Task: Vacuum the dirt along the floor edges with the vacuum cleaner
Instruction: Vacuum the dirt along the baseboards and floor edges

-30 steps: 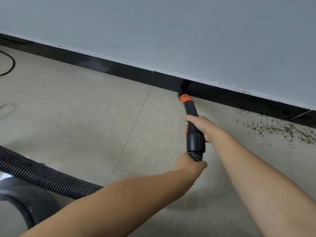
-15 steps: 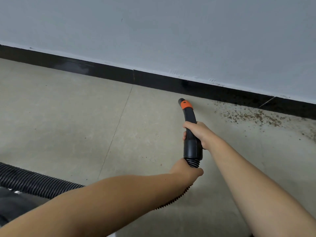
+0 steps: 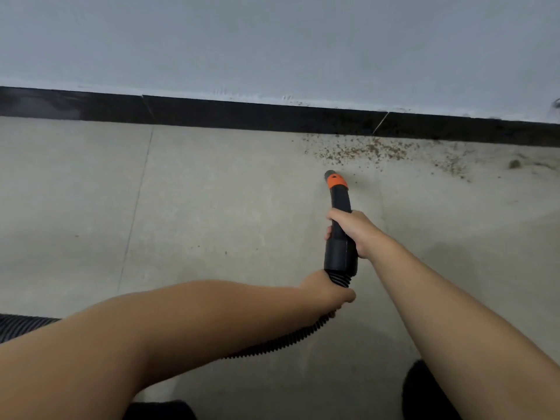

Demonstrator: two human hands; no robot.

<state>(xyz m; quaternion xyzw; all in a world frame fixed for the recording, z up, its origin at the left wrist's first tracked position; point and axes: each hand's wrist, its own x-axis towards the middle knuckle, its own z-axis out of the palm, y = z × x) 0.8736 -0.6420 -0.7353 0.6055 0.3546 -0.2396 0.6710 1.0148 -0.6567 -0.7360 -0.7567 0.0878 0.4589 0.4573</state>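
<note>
At the far left, the black skirting [image 3: 212,112] runs along the foot of the pale wall [image 3: 272,40], and the grey floor [image 3: 212,207] in front of it lies bare out to a thin tile joint [image 3: 138,201]. A ribbed black hose [image 3: 272,344] comes in from the near left edge and passes under the left forearm. The left hand [image 3: 325,291] grips the hose just behind the handle, fingers curled round it. The right hand [image 3: 353,230] wraps the black handle [image 3: 341,253], further along. The nozzle [image 3: 335,180], with its orange collar, points at the far wall; it is short of the skirting and near the left end of the dirt [image 3: 363,151]. The brown specks spread rightward along the skirting's foot, thinning toward a small clump [image 3: 514,164] at far right. Two dark shapes at the near edge cannot be made out.
</note>
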